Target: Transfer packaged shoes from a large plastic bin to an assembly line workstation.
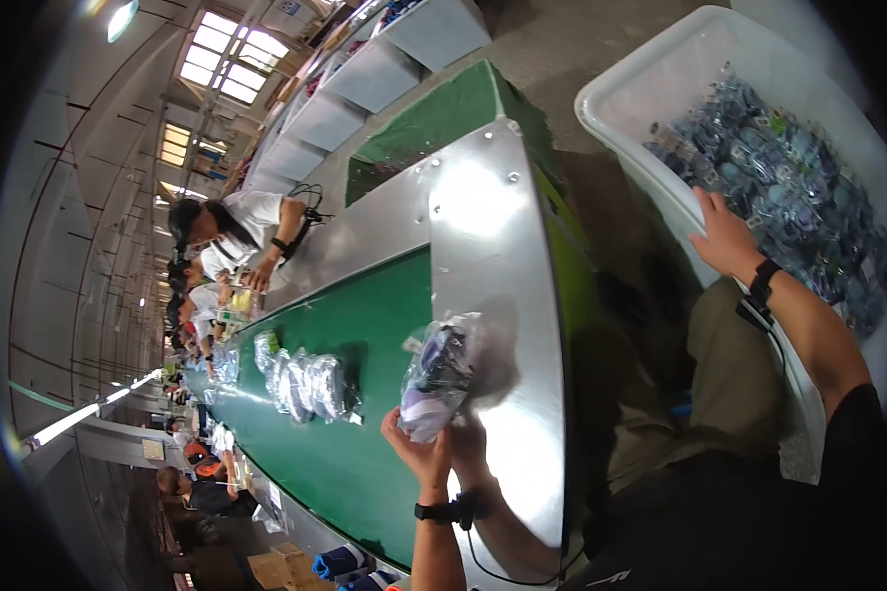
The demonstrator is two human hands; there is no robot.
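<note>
My left hand [422, 448] is closed on the lower end of a clear plastic packet [438, 379], with dark and pale lavender contents. The packet sits over the seam between the green conveyor belt [394, 315] and its metal end plate [498, 286]. My right hand [727, 236] lies across the near rim of a large white tub [611, 123], fingers on the inner side and thumb toward the outside. Inside the tub are many similar wrapped packets [769, 158], grey-blue and dark. Several clear packets [310, 384] lie in a row on the belt, left of my left hand.
Beyond the plate stands a green-lined bin [414, 133]. White bins [379, 79] line the far side. People [241, 231] in white work along the belt's far edge; another person [207, 492] sits along its near side. Cardboard boxes [284, 566] and blue rolled items [338, 561] lie at the bottom.
</note>
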